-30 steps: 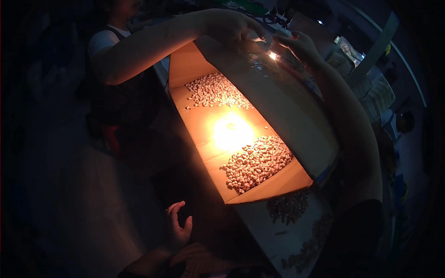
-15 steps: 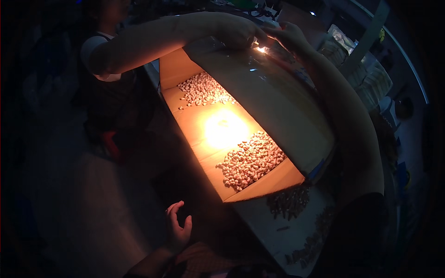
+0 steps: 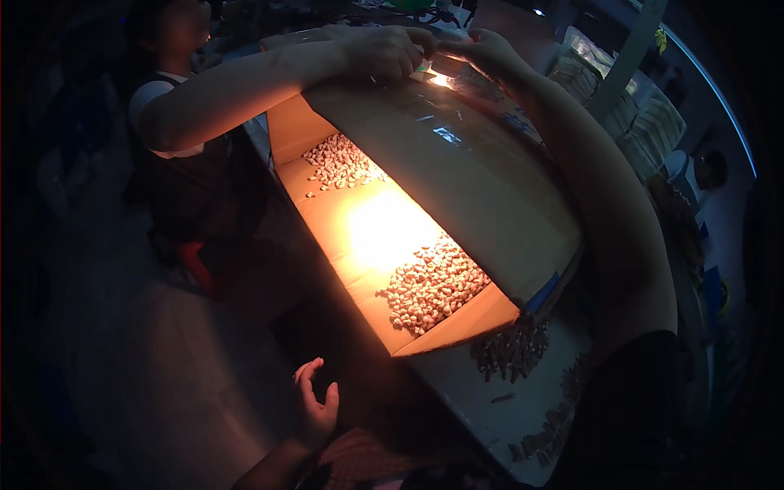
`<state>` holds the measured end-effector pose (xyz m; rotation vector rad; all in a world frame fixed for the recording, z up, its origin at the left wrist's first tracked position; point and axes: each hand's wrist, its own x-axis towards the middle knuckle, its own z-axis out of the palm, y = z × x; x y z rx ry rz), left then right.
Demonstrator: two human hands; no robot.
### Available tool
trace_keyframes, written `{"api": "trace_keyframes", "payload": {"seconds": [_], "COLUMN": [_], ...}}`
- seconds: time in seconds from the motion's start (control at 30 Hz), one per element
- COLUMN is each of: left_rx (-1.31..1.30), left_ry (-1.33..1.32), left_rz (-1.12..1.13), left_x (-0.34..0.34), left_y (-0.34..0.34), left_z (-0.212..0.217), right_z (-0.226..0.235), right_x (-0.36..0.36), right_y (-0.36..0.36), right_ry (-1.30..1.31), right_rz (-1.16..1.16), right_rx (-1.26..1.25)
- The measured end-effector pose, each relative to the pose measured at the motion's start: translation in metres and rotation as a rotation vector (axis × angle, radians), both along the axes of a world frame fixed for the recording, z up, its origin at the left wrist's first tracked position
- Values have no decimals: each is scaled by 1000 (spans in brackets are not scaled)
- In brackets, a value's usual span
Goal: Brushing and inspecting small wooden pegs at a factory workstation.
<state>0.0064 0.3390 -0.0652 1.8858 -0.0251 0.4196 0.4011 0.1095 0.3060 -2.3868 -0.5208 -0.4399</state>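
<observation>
The right hand pinches a small bright item at the cardboard box top; the left hand hangs loose, fingers released.

A pale tabletop carries a long open cardboard box, lit orange inside. Two heaps of small pale pieces lie on the box floor. A darker scatter of small pieces lies directly on the tabletop, just beside the box's near end.

dark pellets loose on grey table | stacked pale bundles at right rear
</observation>
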Motion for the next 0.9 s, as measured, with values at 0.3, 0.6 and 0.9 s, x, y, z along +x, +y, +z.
{"api": "trace_keyframes", "payload": {"seconds": [0.3,0.6,0.9], "left_rx": [14,282,776], "left_ry": [-27,-778,-953], "left_rz": [10,-32,-9], "left_x": [6,124,290], "left_y": [4,54,2], "left_z": [11,195,339], "right_z": [0,-1,4], "right_x": [-9,-7,-27], "right_y": [7,7,9], "right_ry": [3,-134,-120], "right_rz": [12,-76,-102], "right_rx": [-15,-69,-67]}}
